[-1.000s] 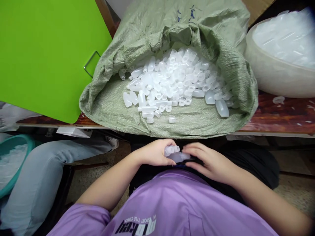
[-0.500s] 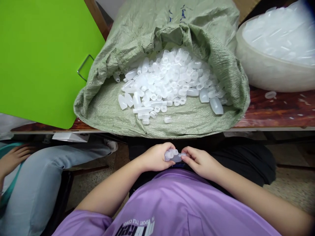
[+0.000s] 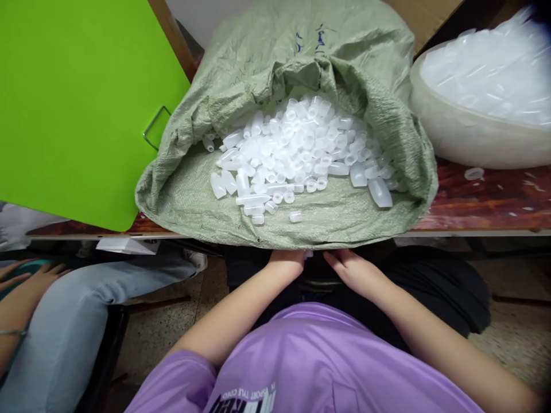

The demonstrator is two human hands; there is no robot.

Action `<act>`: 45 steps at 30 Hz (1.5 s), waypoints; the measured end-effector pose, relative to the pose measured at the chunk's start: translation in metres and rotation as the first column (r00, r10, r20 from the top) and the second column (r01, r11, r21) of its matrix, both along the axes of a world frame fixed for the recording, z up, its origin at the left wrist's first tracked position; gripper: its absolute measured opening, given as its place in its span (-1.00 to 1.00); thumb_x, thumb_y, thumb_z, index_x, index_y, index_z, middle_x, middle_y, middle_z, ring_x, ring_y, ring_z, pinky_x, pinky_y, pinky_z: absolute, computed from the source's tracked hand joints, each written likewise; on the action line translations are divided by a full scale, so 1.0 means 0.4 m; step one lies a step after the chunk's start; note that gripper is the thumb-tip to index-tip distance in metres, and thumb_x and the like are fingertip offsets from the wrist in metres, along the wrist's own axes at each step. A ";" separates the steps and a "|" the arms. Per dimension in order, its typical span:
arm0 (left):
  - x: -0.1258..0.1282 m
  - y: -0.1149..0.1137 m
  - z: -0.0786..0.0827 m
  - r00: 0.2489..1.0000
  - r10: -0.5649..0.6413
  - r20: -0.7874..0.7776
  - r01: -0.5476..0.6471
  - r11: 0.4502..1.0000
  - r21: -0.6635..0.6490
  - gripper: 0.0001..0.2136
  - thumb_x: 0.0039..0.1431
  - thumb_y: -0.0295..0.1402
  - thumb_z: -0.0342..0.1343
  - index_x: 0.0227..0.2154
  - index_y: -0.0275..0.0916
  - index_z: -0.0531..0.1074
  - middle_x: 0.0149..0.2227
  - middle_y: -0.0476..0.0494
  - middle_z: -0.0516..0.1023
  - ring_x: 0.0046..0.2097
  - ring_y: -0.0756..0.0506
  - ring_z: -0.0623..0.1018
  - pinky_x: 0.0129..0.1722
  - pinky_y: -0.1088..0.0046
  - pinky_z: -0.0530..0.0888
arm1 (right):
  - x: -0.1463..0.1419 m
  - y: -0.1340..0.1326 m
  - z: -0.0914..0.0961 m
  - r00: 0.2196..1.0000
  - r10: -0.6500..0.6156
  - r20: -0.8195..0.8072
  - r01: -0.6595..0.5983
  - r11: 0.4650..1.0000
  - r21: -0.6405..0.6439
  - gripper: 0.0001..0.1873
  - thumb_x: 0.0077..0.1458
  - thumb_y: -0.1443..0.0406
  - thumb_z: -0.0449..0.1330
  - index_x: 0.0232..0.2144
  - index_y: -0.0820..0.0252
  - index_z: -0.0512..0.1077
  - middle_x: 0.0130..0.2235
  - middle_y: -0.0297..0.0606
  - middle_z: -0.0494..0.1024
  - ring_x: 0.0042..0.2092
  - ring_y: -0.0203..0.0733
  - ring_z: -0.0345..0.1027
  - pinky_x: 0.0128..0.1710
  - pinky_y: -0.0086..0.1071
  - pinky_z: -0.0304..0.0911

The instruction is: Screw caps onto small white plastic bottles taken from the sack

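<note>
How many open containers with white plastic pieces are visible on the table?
2: the green sack at the centre and the pale bowl at right. Others may be hidden.

Left forearm (image 3: 241, 312): bare, extended forward and inward. Left hand (image 3: 287, 264): wrist nearly straight, fingers hidden, grip unreadable. Right forearm (image 3: 439, 337): bare, angled inward. Right hand (image 3: 355, 272): fingers forward, partly hidden. Hands near each other, apart.

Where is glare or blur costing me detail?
Head view: brightness partly washes out the middle of the white pile; head view: the heap in the bowl softens toward the dark top right corner; head view: the sack, not blur, partly hides the left hand and right hand.
</note>
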State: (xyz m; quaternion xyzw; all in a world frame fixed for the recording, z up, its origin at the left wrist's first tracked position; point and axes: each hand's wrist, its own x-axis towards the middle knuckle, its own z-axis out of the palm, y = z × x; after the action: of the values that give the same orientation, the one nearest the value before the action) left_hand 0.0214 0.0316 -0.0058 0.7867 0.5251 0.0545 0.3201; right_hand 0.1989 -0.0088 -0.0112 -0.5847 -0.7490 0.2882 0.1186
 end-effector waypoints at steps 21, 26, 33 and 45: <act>-0.140 -0.094 0.196 0.613 0.476 0.631 0.060 0.767 -0.638 -0.64 -0.11 -0.27 0.30 -0.25 -0.34 0.42 -0.41 -0.07 0.48 -0.44 0.04 0.41 -0.43 0.53 0.35 | -0.072 0.111 0.256 0.894 0.300 -0.332 -0.220 0.941 0.257 -0.70 0.14 0.30 0.07 -0.05 0.16 0.33 -0.12 -0.15 0.39 -0.17 -0.18 0.38 -0.21 -0.34 0.32; -0.133 -0.085 0.196 0.551 0.512 0.658 0.202 0.684 -0.701 -0.64 -0.14 -0.26 0.32 -0.28 -0.36 0.47 -0.44 -0.08 0.50 -0.53 0.10 0.35 -0.57 0.61 0.24 | -0.009 0.020 0.244 0.710 0.348 -0.612 -0.248 0.937 0.244 -0.70 0.09 0.38 0.17 -0.10 0.07 0.34 -0.21 -0.28 0.50 -0.18 -0.26 0.41 -0.19 -0.42 0.33; -0.115 -0.072 0.176 0.564 0.626 0.538 0.325 0.431 -0.842 -0.64 -0.21 -0.25 0.34 -0.37 -0.39 0.45 -0.53 -0.13 0.50 -0.68 0.17 0.19 -0.71 0.62 -0.01 | 0.013 0.000 0.220 0.706 0.552 -0.444 -0.405 0.828 0.387 -0.70 0.10 0.48 0.13 -0.11 0.12 0.37 -0.13 -0.22 0.54 -0.08 -0.31 0.41 -0.11 -0.49 0.33; -0.110 -0.049 0.129 0.753 0.397 0.525 0.369 0.406 -0.836 -0.66 -0.16 -0.22 0.30 -0.35 -0.36 0.47 -0.54 -0.06 0.49 -0.65 0.14 0.21 -0.70 0.60 0.01 | -0.001 -0.032 0.203 0.903 0.385 -0.191 -0.386 0.922 0.033 -0.60 0.23 0.13 -0.05 -0.44 0.17 0.49 -0.53 -0.33 0.53 -0.52 -0.32 0.40 -0.54 -0.49 0.26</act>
State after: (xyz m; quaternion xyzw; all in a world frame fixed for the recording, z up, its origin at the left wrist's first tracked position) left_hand -0.0225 0.0120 0.0457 0.4003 0.3240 0.0347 0.8565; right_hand 0.1986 -0.0215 0.0699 -0.3948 -0.8338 0.3634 0.1302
